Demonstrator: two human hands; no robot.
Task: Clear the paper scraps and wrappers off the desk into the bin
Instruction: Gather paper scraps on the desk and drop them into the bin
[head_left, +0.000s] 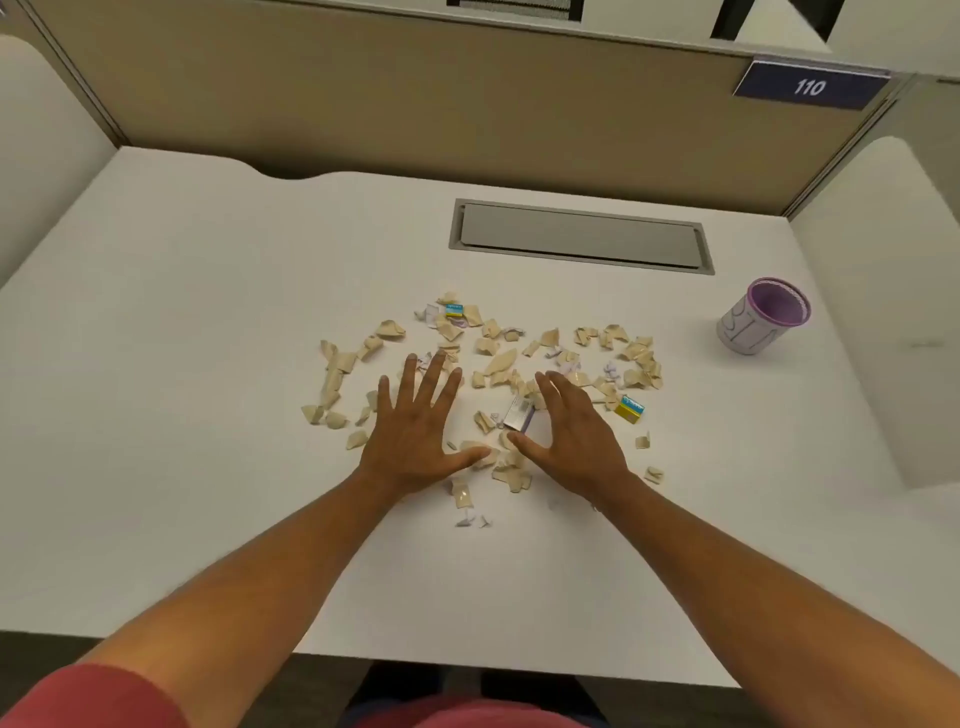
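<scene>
Left hand (415, 439): lying flat, grip released, on paper scraps (493, 364).
Right hand (576, 436): spreading, grip released, beside wrapper (518, 414).
Bin (763, 317): standing upright on the table (208, 312).

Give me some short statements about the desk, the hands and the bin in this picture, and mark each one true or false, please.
1. The bin stands upright on the desk, to the right of the scraps. True.
2. Both hands are closed around a bundle of scraps. False: the left hand and the right hand are open with fingers spread over the paper scraps, nothing held in either grip.
3. Paper already fills the bin. False: its visible inside looks empty.
4. Small blue and yellow wrappers lie among the scraps, one near the right hand. True.
5. The sign on the partition reads 210. False: it reads 110.
</scene>
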